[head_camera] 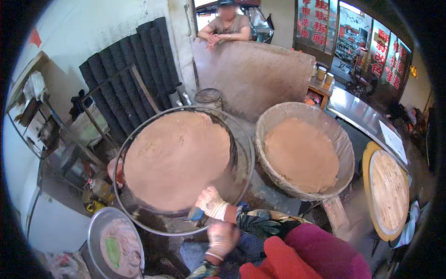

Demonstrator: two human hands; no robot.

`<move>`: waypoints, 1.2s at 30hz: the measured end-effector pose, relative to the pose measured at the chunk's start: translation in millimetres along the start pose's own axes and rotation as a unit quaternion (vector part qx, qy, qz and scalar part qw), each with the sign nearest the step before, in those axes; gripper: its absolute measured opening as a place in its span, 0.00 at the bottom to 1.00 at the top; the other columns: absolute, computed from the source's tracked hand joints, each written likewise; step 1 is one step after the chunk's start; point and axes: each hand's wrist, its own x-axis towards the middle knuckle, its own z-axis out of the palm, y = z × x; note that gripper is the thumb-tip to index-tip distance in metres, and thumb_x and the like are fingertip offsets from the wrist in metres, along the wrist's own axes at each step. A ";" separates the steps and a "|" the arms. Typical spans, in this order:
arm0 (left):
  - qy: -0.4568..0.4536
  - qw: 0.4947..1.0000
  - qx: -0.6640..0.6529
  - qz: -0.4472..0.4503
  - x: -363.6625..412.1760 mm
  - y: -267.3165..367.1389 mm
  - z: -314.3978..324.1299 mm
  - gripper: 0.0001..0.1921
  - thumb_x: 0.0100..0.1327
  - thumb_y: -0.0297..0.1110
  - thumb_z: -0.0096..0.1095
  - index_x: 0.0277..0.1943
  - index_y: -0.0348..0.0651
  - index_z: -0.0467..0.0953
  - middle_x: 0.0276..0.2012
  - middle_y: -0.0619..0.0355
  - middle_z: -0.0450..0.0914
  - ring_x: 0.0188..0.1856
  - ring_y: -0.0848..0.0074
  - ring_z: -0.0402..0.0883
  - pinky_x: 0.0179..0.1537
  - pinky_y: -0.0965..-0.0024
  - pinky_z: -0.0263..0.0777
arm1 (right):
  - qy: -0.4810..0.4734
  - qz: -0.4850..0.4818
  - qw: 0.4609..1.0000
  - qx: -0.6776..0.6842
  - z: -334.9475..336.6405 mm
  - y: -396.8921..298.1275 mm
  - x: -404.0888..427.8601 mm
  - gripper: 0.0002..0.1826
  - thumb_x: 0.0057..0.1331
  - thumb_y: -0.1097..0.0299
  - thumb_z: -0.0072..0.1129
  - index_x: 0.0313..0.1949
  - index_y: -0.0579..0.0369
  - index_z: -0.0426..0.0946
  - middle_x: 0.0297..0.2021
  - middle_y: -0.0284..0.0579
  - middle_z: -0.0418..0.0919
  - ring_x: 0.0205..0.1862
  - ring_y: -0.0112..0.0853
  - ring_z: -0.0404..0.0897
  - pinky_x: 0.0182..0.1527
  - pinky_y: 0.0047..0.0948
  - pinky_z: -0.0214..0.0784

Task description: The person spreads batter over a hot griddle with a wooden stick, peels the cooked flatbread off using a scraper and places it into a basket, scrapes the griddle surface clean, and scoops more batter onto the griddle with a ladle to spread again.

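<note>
My right hand [212,203], wrapped at the wrist in pale cloth, is closed on a blue scraper-like tool [196,213] at the near edge of a large round griddle [234,153]. A broad brown layer [174,160] that looks like batter covers the griddle, inside a metal ring [116,174]. Just below, my left hand [223,239] is blurred and curled, also wrapped; whether it holds anything cannot be seen. At lower left, a metal bowl [91,240] holds pinkish paste [123,232] and a green scraper [112,251].
To the right stands a large lined basin [345,167] with a brown mass [301,155]. Beyond it are a round wooden board [388,191] and a metal counter [362,115]. A person [226,24] leans on a tall panel [251,76] behind the griddle. Shelving [62,122] lies left.
</note>
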 end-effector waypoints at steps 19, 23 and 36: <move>-0.060 0.975 -0.046 -0.208 -154.8 -37.8 30.4 0.40 0.62 0.65 0.51 0.70 0.47 0.59 0.71 0.41 0.53 0.72 0.45 0.48 0.69 0.38 0.38 | 0.053 0.046 0.997 -0.010 -10.0 19.3 -5.2 0.05 0.56 0.62 0.52 0.30 0.41 0.77 0.30 0.37 0.77 0.39 0.36 0.75 0.45 0.44 0.57; -0.076 0.974 -0.049 -0.208 -153.4 -35.7 36.4 0.40 0.62 0.66 0.50 0.70 0.48 0.60 0.71 0.42 0.53 0.72 0.45 0.48 0.70 0.40 0.37 | 0.082 0.055 0.995 0.022 -2.5 17.8 -3.0 0.04 0.55 0.63 0.53 0.26 0.41 0.77 0.26 0.36 0.76 0.36 0.36 0.74 0.43 0.46 0.57; -0.067 0.968 -0.070 -0.231 -154.8 -41.5 46.6 0.37 0.61 0.65 0.50 0.68 0.53 0.63 0.70 0.45 0.56 0.72 0.49 0.50 0.68 0.36 0.39 | 0.122 0.057 0.990 0.027 5.4 26.8 -4.6 0.04 0.55 0.61 0.54 0.25 0.41 0.75 0.26 0.36 0.74 0.38 0.36 0.73 0.45 0.46 0.58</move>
